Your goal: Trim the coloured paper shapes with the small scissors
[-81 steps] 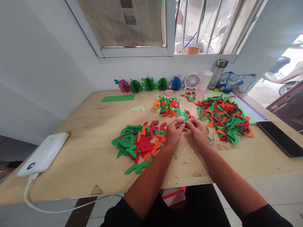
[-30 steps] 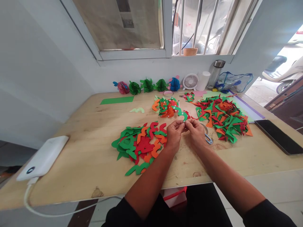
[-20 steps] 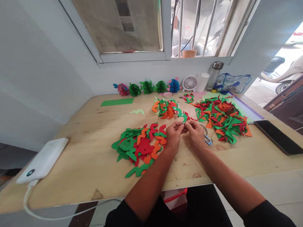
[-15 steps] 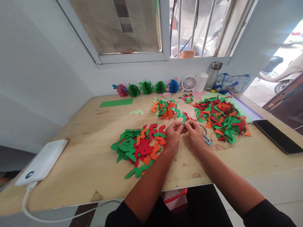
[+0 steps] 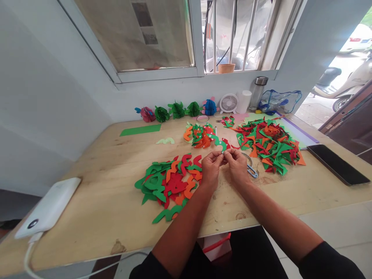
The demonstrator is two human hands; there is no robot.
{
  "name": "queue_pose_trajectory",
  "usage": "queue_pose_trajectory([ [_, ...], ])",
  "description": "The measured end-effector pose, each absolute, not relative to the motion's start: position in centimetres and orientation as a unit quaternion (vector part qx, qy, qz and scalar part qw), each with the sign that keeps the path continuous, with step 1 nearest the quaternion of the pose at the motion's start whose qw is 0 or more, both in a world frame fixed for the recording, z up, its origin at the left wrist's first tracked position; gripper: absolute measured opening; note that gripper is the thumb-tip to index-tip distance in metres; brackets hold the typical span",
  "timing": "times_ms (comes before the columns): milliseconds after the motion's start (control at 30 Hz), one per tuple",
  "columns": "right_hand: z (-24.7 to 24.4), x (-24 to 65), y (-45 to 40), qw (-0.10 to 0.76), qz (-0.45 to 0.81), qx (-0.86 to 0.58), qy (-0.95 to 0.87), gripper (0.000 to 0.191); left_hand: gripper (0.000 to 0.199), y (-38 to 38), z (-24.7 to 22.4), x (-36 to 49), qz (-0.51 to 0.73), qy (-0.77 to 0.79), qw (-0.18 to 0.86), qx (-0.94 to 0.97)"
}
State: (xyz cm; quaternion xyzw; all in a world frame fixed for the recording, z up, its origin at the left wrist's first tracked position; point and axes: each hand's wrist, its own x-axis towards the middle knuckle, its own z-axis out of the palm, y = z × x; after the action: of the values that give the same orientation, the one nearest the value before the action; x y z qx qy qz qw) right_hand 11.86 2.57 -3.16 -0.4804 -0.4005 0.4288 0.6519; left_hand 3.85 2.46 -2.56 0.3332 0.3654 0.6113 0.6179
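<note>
My left hand (image 5: 211, 166) and my right hand (image 5: 236, 162) meet above the middle of the table, thumbs and fingertips pinched on the lower end of a curved green paper piece (image 5: 222, 145). Small white patches show on that piece. Left of my left hand lies a pile of wavy green, red and orange paper pieces (image 5: 174, 182). Beyond my hands is a smaller heap of similar pieces (image 5: 203, 135) with white patches. To the right of my right hand are a roll of tape (image 5: 247, 158), partly hidden, and a light blue cutter (image 5: 252, 171).
A large heap of paper scraps (image 5: 271, 143) lies right, beside a black phone (image 5: 338, 164). A white power bank (image 5: 49, 207) with a cable is at left. Paper figures (image 5: 177, 110), a small fan (image 5: 229, 103) and a glass bottle (image 5: 258, 94) stand along the wall.
The camera view has shifted slightly. Both hands keep their pinch on the green piece, with barely any movement of the fingers.
</note>
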Motion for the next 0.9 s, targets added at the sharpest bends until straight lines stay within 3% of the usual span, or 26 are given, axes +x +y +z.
queue_pose_trajectory([
  [900, -2.3, 11.4, 1.9, 0.649, 0.431, -0.491, -0.391, 0.026, 0.023, 2.7, -2.9, 3.8, 0.621, 0.404, 0.561, 0.369],
])
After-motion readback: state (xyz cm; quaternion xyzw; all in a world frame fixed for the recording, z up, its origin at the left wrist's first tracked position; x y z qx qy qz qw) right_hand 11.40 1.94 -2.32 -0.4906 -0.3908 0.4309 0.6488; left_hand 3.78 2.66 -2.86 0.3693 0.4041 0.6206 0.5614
